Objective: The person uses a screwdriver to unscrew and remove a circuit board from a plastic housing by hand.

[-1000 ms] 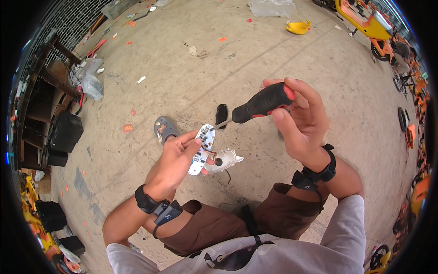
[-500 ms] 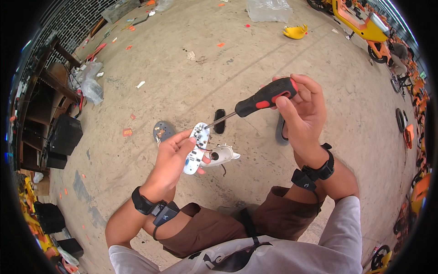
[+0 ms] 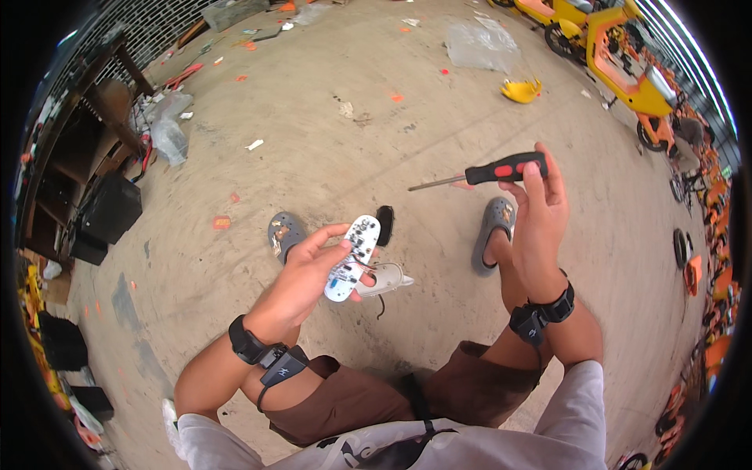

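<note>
- Spreading under both hands, the concrete floor (image 3: 329, 164) runs out well ahead of them.
- Away to the left of the left hand, dark shelving (image 3: 98, 117) stands against the edge of the scene.
- Far ahead and right of the right hand, a yellow-and-orange scooter (image 3: 650, 92) stands among other vehicles.
- Down near the left hand's fingers, just beyond them, one grey clog (image 3: 285, 235); the other grey clog (image 3: 492, 235) sits left of the right hand, lower in view.
- Raised on its own side, the right hand (image 3: 540, 211) pinches a handle end between thumb and fingers.
- Opposite, the left hand (image 3: 301, 270) grips too: thumb on top, fingers curled beneath.
- In the right hand, a black-and-red screwdriver (image 3: 479, 174) points left, its tip free in the air, well apart from the left hand.
- In the left hand's pinch, a white oval circuit board (image 3: 352, 258) lies tilted, components facing up.
- Just beyond the left fingertips, a white housing (image 3: 388, 276) hangs partly behind the board; whether those fingers hold it too, I cannot tell.
- On the floor, ahead and right of the left hand, a black oval piece (image 3: 385, 225).
- Below the housing, right of the left hand, dangles a thin dark cable (image 3: 381, 307).
</note>
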### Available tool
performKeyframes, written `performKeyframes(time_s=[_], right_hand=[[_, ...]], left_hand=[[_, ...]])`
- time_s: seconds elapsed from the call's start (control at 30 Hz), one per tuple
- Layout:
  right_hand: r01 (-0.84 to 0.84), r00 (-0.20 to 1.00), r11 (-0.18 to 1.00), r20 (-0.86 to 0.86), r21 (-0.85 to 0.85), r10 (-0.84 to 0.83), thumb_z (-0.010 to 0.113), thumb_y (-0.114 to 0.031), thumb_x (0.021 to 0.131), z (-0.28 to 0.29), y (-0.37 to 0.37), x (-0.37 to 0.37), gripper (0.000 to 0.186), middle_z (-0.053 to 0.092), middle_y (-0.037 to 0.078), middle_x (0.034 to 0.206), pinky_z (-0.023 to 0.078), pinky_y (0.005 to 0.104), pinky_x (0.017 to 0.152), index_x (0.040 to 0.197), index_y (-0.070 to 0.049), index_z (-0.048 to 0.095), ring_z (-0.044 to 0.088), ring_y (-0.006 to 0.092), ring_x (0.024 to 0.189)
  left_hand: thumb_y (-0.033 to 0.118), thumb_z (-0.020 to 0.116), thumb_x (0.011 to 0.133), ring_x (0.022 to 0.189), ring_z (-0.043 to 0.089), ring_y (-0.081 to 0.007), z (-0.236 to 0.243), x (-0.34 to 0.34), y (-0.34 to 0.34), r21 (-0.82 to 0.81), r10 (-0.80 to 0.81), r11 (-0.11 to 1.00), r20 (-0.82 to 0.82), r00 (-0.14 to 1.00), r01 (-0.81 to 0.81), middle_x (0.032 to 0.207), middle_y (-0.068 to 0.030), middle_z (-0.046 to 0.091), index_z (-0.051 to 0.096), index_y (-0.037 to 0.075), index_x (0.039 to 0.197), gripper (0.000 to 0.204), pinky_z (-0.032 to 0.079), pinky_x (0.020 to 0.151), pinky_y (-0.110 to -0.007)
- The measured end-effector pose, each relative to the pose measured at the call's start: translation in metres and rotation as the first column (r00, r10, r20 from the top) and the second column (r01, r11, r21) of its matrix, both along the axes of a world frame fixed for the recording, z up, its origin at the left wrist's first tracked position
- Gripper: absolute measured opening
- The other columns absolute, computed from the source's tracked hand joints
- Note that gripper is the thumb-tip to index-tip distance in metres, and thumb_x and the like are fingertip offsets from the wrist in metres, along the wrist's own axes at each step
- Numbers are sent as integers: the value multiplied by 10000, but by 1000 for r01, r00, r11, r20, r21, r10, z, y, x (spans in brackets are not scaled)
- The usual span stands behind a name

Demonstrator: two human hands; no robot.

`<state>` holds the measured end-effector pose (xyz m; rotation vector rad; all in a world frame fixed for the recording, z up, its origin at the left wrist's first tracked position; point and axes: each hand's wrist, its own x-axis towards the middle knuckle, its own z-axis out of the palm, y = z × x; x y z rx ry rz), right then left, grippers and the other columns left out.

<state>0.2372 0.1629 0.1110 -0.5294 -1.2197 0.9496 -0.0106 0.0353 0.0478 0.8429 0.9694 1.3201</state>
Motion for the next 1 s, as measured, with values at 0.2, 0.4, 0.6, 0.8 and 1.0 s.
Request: performKeyframes(time_s=[0.2,0.4,0.6,0.8,1.0], right_hand=[[6,964,989,262,-147,33,655,-77,892,-54,10,8,420,605,71,1026,496,253,776,1259,51,496,592,116,909],[25,944,884,303,-467,133,687,-63,858,-90,38,8,333,636,38,952,494,232,685,1152,29,559,596,84,820],[207,854,859,515,-468,75,729,-66,812,-193,92,25,287,660,49,867,474,239,646,1045,25,589,605,100,759],[384,491,867,866,-319,101,778,-185,741,-264,57,38,348,668,99,771,488,301,632,981,12,621,631,176,693],[284,234,948,969,-143,76,779,-262,708,-295,64,61,355,682,156,855,516,395,730,966,-51,654,661,340,812]], left_hand=[[144,354,1017,786,686,-275,-2,8,3,-84,-106,990,41,994,109,1110,-230,627,406,15,1276,295,582,552,-344],[141,335,1021,767,677,-243,-5,10,3,-148,-179,971,66,982,187,1093,-205,636,418,0,1293,317,559,538,-319],[187,372,1024,728,648,-183,-8,9,1,-154,-201,966,59,978,208,1047,-154,653,448,13,1252,297,493,518,-296],[178,382,1021,706,639,-171,-8,12,-13,-188,-141,973,-17,990,135,1036,-148,658,433,13,1271,304,491,519,-284],[182,389,1019,718,642,-174,-8,12,-20,-185,-149,971,12,989,148,1040,-146,658,426,12,1278,312,499,524,-279]])
